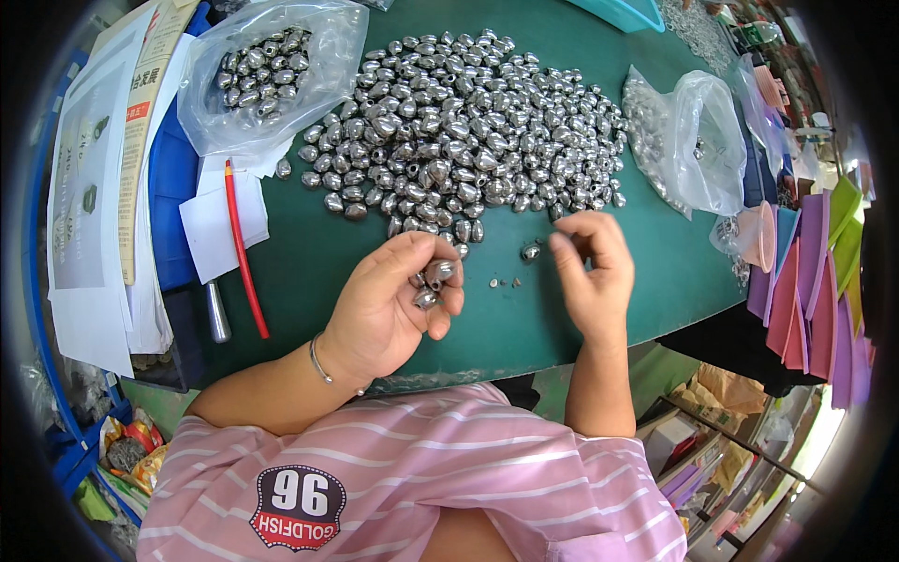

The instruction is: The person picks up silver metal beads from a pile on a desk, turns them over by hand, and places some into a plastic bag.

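Note:
My left hand [393, 295] is palm up, its fingers curled around several shiny, egg-shaped metal beads [427, 298]. Over the green tabletop, my right hand [596, 272] is half curled, with thumb and forefinger apart and nothing visible between them. Just left of its thumb lies a single metal bead [531, 251]. A large heap of the same silvery beads [468, 122] spreads beyond both hands, its near edge close to the left fingertips. Some small light bits [494, 283] lie on the table between my hands.
A clear plastic bag [318, 66] with more beads stands at the far left. Beside it are white paper slips [211, 229], a red pencil [234, 244] and a metal rod [217, 311]. Another plastic bag [707, 140] sits at right, near upright coloured folders [810, 290].

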`<control>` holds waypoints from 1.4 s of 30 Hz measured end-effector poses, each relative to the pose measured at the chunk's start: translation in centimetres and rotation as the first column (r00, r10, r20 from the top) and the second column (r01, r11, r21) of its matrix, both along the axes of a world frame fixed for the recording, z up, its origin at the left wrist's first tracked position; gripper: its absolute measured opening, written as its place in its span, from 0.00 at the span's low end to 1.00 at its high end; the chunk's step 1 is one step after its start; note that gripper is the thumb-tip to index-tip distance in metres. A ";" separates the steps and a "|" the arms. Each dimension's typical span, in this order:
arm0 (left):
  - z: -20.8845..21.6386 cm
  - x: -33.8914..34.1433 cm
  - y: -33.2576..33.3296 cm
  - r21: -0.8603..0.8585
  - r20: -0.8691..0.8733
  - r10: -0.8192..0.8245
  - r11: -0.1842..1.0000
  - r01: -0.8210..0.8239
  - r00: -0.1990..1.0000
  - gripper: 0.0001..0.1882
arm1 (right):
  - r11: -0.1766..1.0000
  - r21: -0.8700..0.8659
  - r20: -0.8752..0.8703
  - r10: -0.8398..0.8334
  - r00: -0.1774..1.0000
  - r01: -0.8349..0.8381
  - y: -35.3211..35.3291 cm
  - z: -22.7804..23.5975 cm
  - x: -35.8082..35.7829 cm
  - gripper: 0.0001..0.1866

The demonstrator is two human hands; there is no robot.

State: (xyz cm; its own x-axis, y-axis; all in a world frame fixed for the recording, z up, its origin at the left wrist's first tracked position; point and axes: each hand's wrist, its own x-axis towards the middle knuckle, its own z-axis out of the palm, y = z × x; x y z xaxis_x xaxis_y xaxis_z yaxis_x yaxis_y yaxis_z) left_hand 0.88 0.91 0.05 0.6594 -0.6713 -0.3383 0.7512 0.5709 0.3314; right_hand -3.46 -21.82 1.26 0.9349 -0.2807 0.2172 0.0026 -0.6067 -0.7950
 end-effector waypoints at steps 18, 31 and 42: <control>0.9 -0.8 -1.0 0.371 0.274 -0.085 0.928 -0.023 0.958 0.09 | 0.907 0.229 0.243 0.298 0.923 -0.353 4.5 -0.8 -0.3 0.17; 0.7 -1.0 -0.8 0.419 0.244 -0.141 0.907 0.027 0.959 0.08 | 0.857 0.337 0.374 0.259 0.891 -0.390 4.8 -1.7 -0.7 0.25; 0.9 -0.5 -0.4 0.327 0.209 0.091 0.932 -0.157 0.974 0.08 | 0.898 0.022 0.698 -0.329 0.636 0.439 -7.0 2.6 3.3 0.11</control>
